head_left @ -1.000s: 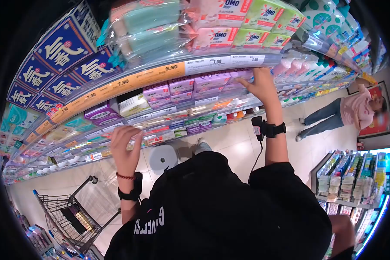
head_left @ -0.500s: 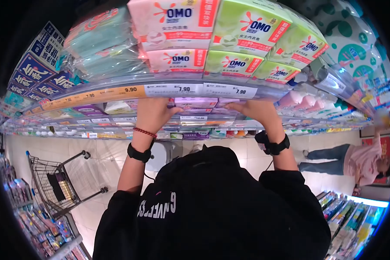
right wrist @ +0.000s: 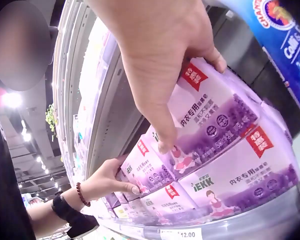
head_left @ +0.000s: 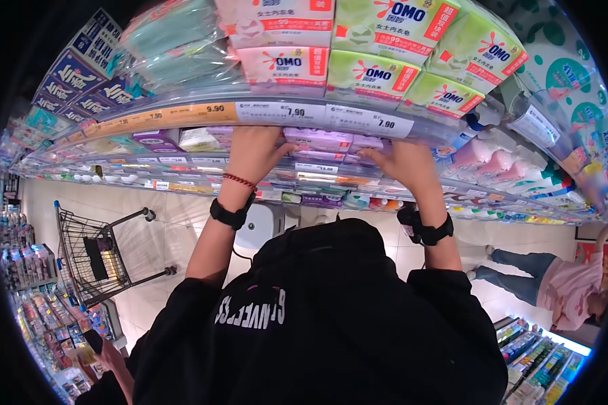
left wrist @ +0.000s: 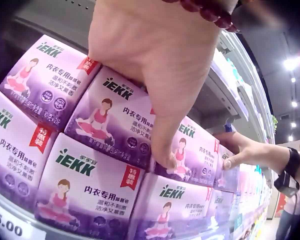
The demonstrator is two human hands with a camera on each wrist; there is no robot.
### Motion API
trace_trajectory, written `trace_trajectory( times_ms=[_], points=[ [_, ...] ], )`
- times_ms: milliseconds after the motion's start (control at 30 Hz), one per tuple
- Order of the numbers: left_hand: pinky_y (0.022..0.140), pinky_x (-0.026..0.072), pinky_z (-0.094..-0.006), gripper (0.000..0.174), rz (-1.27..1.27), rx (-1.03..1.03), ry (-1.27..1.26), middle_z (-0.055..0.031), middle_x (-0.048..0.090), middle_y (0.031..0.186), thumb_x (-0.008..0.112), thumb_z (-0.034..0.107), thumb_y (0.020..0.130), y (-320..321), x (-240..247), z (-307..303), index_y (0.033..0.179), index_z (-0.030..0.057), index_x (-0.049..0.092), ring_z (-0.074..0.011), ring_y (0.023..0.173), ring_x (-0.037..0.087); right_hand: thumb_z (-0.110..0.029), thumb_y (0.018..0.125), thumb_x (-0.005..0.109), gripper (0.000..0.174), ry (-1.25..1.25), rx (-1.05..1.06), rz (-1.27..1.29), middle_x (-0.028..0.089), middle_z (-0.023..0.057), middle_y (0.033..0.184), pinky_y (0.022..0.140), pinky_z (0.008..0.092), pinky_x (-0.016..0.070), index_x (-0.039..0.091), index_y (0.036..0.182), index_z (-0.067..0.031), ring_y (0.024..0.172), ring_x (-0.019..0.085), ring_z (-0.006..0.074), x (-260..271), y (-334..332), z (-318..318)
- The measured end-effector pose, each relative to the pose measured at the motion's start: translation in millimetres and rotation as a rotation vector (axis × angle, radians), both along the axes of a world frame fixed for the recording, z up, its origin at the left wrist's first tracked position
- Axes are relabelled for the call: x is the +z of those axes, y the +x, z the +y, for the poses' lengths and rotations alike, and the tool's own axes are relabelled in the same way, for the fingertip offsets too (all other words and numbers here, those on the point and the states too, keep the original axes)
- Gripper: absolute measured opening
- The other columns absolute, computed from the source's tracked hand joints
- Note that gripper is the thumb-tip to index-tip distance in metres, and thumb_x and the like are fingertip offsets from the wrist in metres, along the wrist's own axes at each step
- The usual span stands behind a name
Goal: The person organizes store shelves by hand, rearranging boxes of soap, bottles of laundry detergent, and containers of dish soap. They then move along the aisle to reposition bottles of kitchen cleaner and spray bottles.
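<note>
Purple iEKK soap boxes stand stacked two high on a shelf under the upper one. At the left part of the row, my left hand grips an upper soap box, thumb against the front faces and palm over the top edge; its other fingers are hidden. Farther right, my right hand holds another upper soap box, with the thumb on its front and a fingertip over the top at the right end. More soap boxes lie between the two hands.
Over the hands juts the upper shelf's price rail, carrying OMO soap packs. A blue bottle borders the right hand. Behind are a shopping cart, a white stool and a person in pink.
My left hand has come up from in front of the shelves onto the soap boxes. My right hand stays at the row's right part. Another person's arm has appeared at the lower left.
</note>
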State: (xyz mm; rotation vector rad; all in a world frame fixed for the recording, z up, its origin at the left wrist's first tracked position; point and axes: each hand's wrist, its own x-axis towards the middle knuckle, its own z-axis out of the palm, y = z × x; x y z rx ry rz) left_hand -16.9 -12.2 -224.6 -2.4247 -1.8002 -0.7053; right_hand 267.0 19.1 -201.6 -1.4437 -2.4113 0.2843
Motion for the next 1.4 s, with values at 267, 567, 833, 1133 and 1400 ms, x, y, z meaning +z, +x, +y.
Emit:
trace_trajectory(
  times_ms=[267, 567, 833, 1133, 1400],
  points=[
    [0.087, 0.0405, -0.0454, 0.060, 0.027, 0.018, 0.070, -0.0165, 0.060, 0.104, 0.076, 0.039, 0.069, -5.0, 2.2, -14.1, 0.112, 0.0018, 0.056, -0.0360, 0.102, 0.054, -0.046, 0.074, 0.071, 0.056, 0.352, 0.057, -0.114, 0.065, 0.0162, 0.103, 0.080, 0.0402, 0.0481, 0.063, 0.107, -0.0014, 0.093, 0.062, 0.0347, -9.8, -7.3, -5.6],
    [0.111, 0.0204, -0.0532, 0.085, -0.354, 0.052, 0.049, -0.0163, 0.053, 0.130, 0.077, 0.026, 0.073, -47.1, 5.4, -113.4, 0.140, -0.0006, 0.031, -0.0364, 0.126, 0.042, -0.051, 0.073, 0.071, 0.075, 0.344, 0.019, -0.099, 0.058, 0.0199, 0.119, 0.096, 0.0436, 0.0376, 0.051, 0.126, -0.0012, 0.110, 0.052, 0.0381, -12.1, -9.9, -6.8],
    [0.110, 0.0260, -0.0474, 0.078, -0.312, 0.287, -0.230, -0.0158, 0.060, 0.122, 0.074, 0.027, 0.078, -73.9, -43.6, -229.1, 0.140, 0.0056, 0.032, -0.0409, 0.125, 0.042, -0.049, 0.071, 0.070, 0.072, 0.473, -0.017, -0.128, 0.053, 0.0212, 0.126, 0.098, 0.0512, 0.0353, 0.053, 0.125, -0.0046, 0.114, 0.045, 0.0449, -18.8, -8.9, -6.9],
    [0.100, 0.0399, -0.0431, 0.020, -0.297, 0.278, -0.137, -0.0128, 0.065, 0.110, 0.063, 0.011, 0.085, -65.6, -52.7, -251.1, 0.102, 0.0032, 0.066, -0.0309, 0.117, 0.052, -0.028, 0.079, 0.068, 0.058, 0.528, 0.040, 0.048, 0.050, 0.0222, 0.124, 0.097, 0.0456, 0.0400, 0.048, 0.126, -0.0011, 0.120, 0.043, 0.0399, -34.7, 3.3, -32.2],
    [0.095, 0.0431, -0.0410, 0.017, -0.351, 0.305, -0.176, -0.0130, 0.065, 0.105, 0.059, 0.011, 0.086, -50.9, -53.3, -242.0, 0.098, 0.0013, 0.066, -0.0313, 0.112, 0.054, -0.003, 0.079, 0.062, 0.033, 0.673, -0.114, 0.407, 0.060, 0.0200, 0.109, 0.088, 0.0395, 0.0463, 0.057, 0.112, 0.0012, 0.104, 0.057, 0.0362, -71.6, 47.8, -70.3]
  ],
)
